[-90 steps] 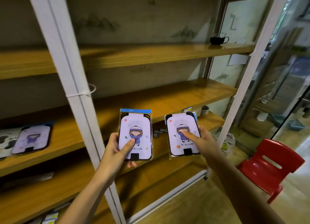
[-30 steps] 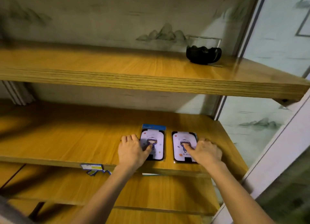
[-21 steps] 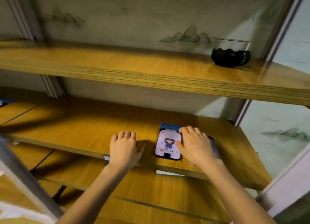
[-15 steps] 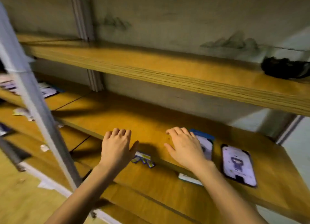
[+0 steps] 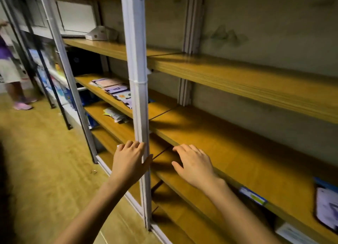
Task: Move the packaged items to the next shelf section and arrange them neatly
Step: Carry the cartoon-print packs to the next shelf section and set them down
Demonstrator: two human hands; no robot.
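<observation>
Several flat packaged items (image 5: 117, 91) with purple cartoon prints lie in a row on the middle wooden shelf of the left section, beyond the white upright post (image 5: 136, 90). One placed package (image 5: 327, 207) lies flat on the same shelf level of the right section, cut off by the frame's right edge. My left hand (image 5: 129, 160) is empty with fingers spread, in front of the post. My right hand (image 5: 193, 163) is empty too, fingers apart, hovering at the front edge of the right section's middle shelf (image 5: 237, 152).
A crumpled pack (image 5: 115, 115) lies on the lower left shelf. A white box (image 5: 97, 34) stands on the upper left shelf. A blue price label (image 5: 252, 196) hangs on the shelf edge. A person (image 5: 11, 70) stands far left on the wooden floor.
Both hands let go of the two packages, which now lie on the right section's shelf. My view and my hands have swung left toward the post and the left section.
</observation>
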